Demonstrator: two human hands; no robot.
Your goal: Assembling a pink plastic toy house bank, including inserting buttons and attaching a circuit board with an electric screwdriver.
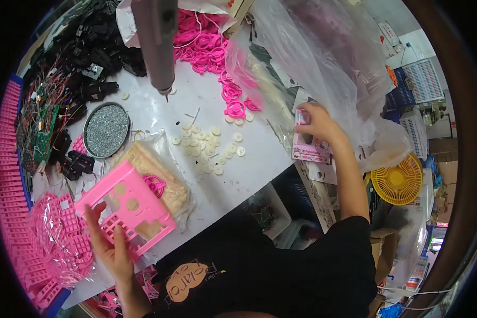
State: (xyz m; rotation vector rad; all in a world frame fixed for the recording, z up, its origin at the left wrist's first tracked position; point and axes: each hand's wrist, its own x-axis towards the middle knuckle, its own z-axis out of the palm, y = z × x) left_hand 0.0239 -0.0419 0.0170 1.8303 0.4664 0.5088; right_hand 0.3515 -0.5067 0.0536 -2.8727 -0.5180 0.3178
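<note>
My left hand (114, 254) grips the lower left side of a pink plastic panel (159, 214) with cut-out openings and a grid. Its thumb and a finger show against the panel's face, and other fingertips show through an opening. The panel lies tilted over a clear bag (167, 180) of beige material. Farther right, my right hand (320, 124) is closed on a pink and white printed cardboard piece (311, 152) at the table's right edge. Part of that piece is hidden beneath my fingers.
An electric screwdriver (161, 58) hangs over the table. Nearby are a round dish of screws (106, 130), scattered white discs (201, 143), pink plastic rings (206, 47), black parts (98, 42) and wired circuit boards (45, 130). Clear plastic sheeting (323, 58) covers the right; a yellow basket (397, 179) stands beyond.
</note>
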